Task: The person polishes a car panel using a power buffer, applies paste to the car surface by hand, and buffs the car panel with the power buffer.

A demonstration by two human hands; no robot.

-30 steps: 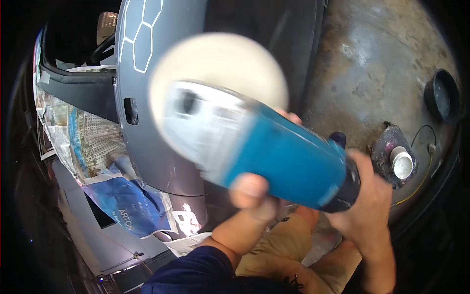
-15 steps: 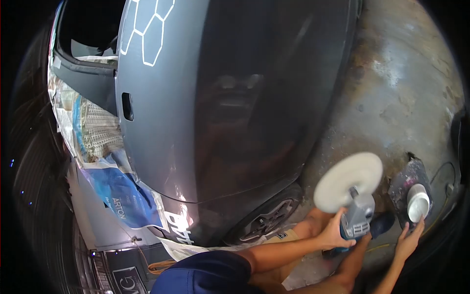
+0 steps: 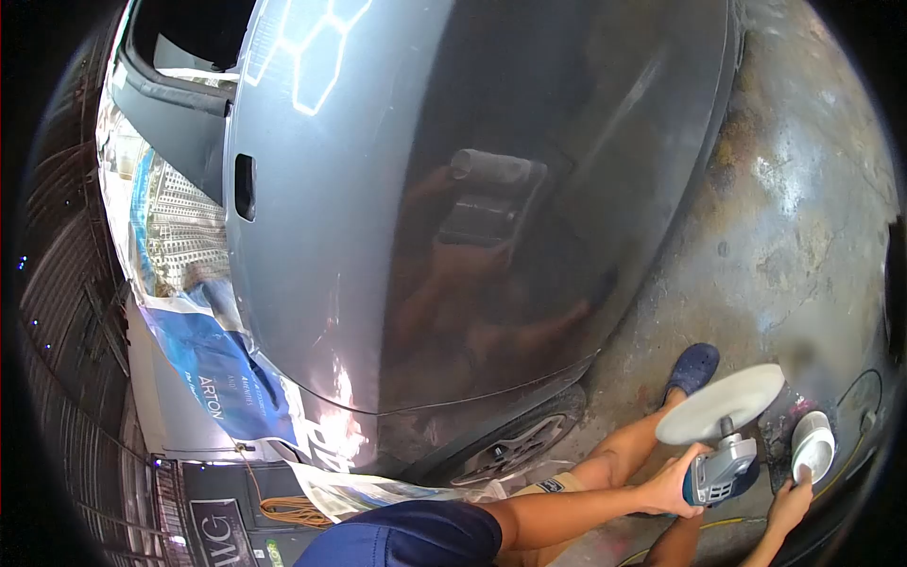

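Observation:
A blue and silver polisher (image 3: 726, 470) is held low at the right in my left hand (image 3: 673, 484), whose fingers wrap round its body. Its round off-white pad (image 3: 720, 404) faces up and away, apart from the car. My right hand (image 3: 792, 503) is at the near side of a white cup (image 3: 812, 444), with its fingers closed on the rim. The cup is over a dark, stained stand (image 3: 782, 412). To the left, a glossy dark grey car door (image 3: 510, 189) shows reflections of the polisher and arms.
Printed masking sheets (image 3: 213, 350) cover the car's left side. A wheel (image 3: 515, 444) sits below the panel. A blue clog (image 3: 696, 367) is on the concrete floor (image 3: 775, 227). A yellow cable (image 3: 844, 465) runs at the right, and a coiled orange cord (image 3: 295, 511) lies lower left.
The polisher has gone from large in front of the door to low right, in my left hand alone. My right hand left its handle, reached the white cup and closed on its rim.

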